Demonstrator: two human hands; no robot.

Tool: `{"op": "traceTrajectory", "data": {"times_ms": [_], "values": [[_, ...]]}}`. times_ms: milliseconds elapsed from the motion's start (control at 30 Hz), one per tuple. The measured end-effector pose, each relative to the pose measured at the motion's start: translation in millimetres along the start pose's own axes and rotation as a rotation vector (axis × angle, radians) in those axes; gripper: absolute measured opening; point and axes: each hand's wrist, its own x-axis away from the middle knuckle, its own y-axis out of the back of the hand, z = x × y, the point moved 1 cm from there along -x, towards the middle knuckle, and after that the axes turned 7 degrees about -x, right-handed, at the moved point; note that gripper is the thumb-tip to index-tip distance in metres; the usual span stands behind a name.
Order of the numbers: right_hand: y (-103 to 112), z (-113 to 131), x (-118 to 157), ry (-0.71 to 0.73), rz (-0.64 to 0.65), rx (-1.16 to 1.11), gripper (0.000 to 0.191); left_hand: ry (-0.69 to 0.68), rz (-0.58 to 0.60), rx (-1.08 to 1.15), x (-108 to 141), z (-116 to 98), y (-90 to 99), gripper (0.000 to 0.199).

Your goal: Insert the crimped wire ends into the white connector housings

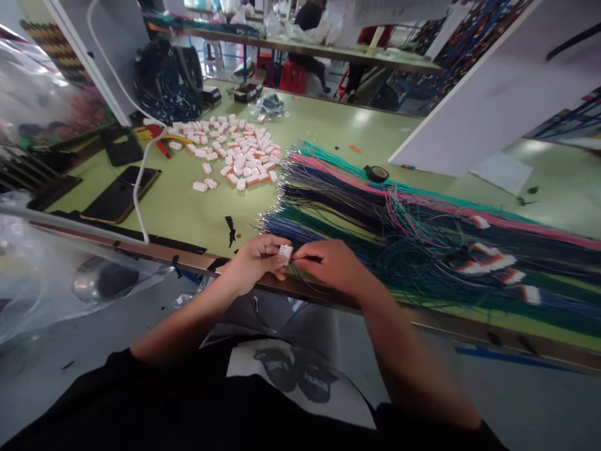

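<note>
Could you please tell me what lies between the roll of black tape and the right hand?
In the head view, bundles of thin wires, dark and green ones among them, lie between the roll of black tape and the right hand.

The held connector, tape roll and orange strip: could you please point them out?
Held connector [285, 251], head view: middle of its white face.
Tape roll [370, 174], head view: its black flat side.
Orange strip [355, 149], head view: middle of its top.

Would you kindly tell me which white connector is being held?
The white connector in the left hand; the others lie in or near the loose pile or among the wires.
</note>
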Motion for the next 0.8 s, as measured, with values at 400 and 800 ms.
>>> {"op": "traceTrajectory", "data": {"times_ms": [400, 800], "values": [[54.0, -66.9, -30.0, -0.640, -0.082, 0.718, 0.028, -0.005, 0.078, 0.074, -0.4, 1.0, 4.3, 0.029], [50.1, -60.5, -27.8, -0.592, -0.061, 0.781, 0.028, -0.030, 0.065, 0.066, -1.0, 1.2, 2.6, 0.028]]}}
